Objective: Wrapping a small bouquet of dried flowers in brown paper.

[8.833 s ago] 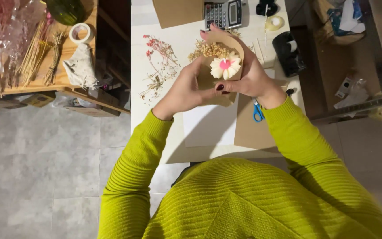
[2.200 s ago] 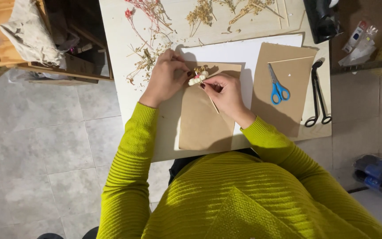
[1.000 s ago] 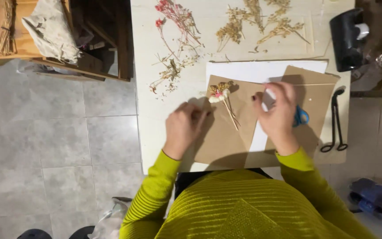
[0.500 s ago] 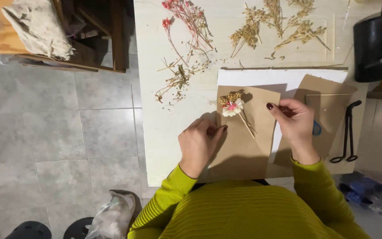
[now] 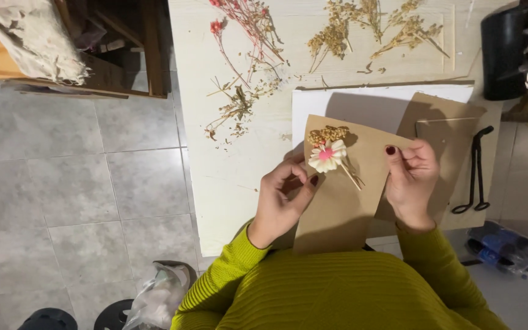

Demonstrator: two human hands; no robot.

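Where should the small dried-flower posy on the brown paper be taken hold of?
Take the posy by its thin stems, which stick out bare toward the lower right, coming in from that side with a fingertip pinch. The cream and pink bloom and the tan seed cluster above it look brittle. The left hand touches the brown paper beside the bloom; the right hand holds the paper's right edge.

Flower sprig (image 5: 331, 153) lies on card sheet (image 5: 343, 201), left hand (image 5: 282, 198) at its left edge, right hand (image 5: 412, 180) at right (tongs (image 5: 475, 171) further right); dried stems (image 5: 245, 61) behind.
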